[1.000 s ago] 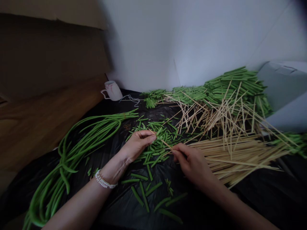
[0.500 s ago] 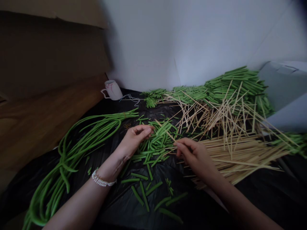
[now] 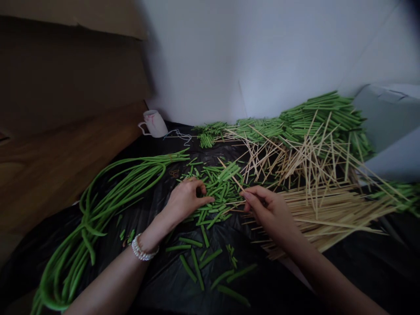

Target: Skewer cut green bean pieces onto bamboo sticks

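My right hand (image 3: pixel 262 203) pinches the lower end of a thin wooden skewer (image 3: pixel 238 183), which slants up to the left. Several short green bean pieces (image 3: pixel 229 171) are threaded across it near its upper part. Curved over the left side of a pile of cut bean pieces (image 3: pixel 221 190) is my left hand (image 3: pixel 190 197), thumb and fingers apart; whether its fingertips touch a piece is hidden. A beaded bracelet circles the left wrist.
Long uncut beans (image 3: pixel 114 188) lie looped at left. Loose skewers (image 3: pixel 305 162) and a flat skewer stack (image 3: pixel 331 210) lie at right. Filled bean skewers (image 3: pixel 321 113) are heaped behind. A white mug (image 3: pixel 155 124) stands at the back left on black plastic (image 3: pixel 157 280).
My left hand has moved down onto the bean pile and its thumb and fingers have parted. My right hand and the skewer have shifted slightly right, and the skewer's bare tip now shows.
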Available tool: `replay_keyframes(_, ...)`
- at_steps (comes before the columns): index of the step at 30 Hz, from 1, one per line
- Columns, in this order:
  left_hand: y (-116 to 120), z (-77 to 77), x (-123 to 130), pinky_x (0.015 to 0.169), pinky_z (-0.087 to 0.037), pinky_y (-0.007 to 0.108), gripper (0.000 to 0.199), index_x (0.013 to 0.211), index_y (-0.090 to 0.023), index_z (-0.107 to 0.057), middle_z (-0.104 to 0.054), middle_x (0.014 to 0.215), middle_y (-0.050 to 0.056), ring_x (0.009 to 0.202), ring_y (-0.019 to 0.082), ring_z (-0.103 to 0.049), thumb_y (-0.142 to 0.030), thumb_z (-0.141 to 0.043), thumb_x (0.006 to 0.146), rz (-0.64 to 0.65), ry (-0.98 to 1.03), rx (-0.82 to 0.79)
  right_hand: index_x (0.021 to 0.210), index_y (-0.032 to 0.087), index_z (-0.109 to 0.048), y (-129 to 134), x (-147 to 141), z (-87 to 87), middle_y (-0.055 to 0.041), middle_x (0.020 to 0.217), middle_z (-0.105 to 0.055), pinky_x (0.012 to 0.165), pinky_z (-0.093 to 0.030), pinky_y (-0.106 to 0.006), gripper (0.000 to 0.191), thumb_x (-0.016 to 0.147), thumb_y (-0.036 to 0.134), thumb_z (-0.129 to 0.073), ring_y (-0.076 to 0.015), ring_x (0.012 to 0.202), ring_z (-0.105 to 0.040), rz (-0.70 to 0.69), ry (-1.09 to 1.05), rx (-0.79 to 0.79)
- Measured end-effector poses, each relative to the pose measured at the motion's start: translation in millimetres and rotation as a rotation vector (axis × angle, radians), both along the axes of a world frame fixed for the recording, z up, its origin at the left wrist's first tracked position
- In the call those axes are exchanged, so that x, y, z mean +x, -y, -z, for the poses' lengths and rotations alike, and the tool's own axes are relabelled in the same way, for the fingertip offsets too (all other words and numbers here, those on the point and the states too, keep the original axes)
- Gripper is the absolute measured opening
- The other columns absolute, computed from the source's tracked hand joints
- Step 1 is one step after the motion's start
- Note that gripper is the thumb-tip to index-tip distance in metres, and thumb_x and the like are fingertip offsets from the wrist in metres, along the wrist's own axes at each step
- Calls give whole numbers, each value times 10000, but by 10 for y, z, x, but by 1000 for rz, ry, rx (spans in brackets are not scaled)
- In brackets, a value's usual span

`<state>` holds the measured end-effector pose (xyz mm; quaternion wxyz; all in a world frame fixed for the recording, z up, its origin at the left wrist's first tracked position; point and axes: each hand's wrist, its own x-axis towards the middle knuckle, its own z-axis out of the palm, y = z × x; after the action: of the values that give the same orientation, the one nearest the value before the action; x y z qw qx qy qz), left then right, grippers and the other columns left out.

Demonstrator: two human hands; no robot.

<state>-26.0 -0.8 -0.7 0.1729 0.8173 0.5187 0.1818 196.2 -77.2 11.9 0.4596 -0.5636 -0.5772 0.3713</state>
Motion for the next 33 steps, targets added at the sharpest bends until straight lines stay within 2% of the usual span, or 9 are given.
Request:
replay_keyframes(4,-17,1,-16,645,-350,272,294,827,-208,-660,-563,809,16,731,178,-511,-429,-744,653,43,33,-76,768,176,-633,2,-11,-14,24,562,-565,458,-322,-219,233,864,362,-530,-101,476,-441,-6,10,-11)
replay_keyframes(7,-33,13,-16,642,-365,269,209,785,-202,-688,-568,787,13,699,164,-504,-349,-752,651,63,129,-136,760,177,-632,3,-14,-12,26,553,-558,467,-330,-221,234,861,363,-533,-105,478,-444,-1,22,-9)
replay_keyframes(12,-34,-55,23,790,-416,277,147,806,-192,-741,-679,863,45,829,184,-584,-296,-729,702,-17,583,-233,760,182,-628,12,-6,-1,26,576,-566,486,-335,-222,247,884,359,-508,-106,498,-449,-26,47,-6)
replay_keyframes(14,-30,-92,32,822,-438,273,207,890,-184,-736,-698,896,50,852,173,-607,-300,-729,720,-74,833,-386,732,186,-618,15,-4,3,24,588,-569,512,-350,-225,257,892,349,-499,-110,524,-472,-47,86,9)
replay_keyframes(17,-34,-119,26,758,-494,249,342,1067,-189,-682,-691,882,46,816,138,-628,-276,-730,740,-131,1148,-701,713,193,-607,16,-2,15,18,595,-577,542,-375,-230,264,898,336,-486,-127,577,-524,-92,137,28)
replay_keyframes(20,-48,-118,23,748,-522,217,361,1103,-155,-656,-688,892,60,825,122,-645,-169,-722,748,-151,1320,-862,749,198,-617,13,-1,37,15,602,-591,551,-391,-232,246,900,333,-477,-140,607,-557,-116,158,34)
replay_keyframes(24,-60,-107,34,797,-527,190,303,1018,-107,-677,-701,895,77,841,120,-660,-61,-720,721,-171,1367,-870,761,198,-627,13,3,61,16,602,-597,553,-397,-234,243,902,324,-475,-140,604,-564,-129,178,38)
replay_keyframes(29,-62,-96,34,715,-541,186,174,903,-111,-686,-717,884,79,796,124,-674,-113,-728,734,-190,1323,-818,812,201,-650,30,-7,66,24,605,-605,562,-389,-234,221,909,285,-470,-133,584,-565,-135,231,72)
replay_keyframes(33,-52,-101,31,717,-540,181,164,939,-108,-696,-722,896,85,816,124,-676,-158,-691,783,-175,1305,-842,840,200,-661,43,-26,70,23,619,-614,580,-383,-234,205,909,243,-473,-128,577,-564,-131,292,130)
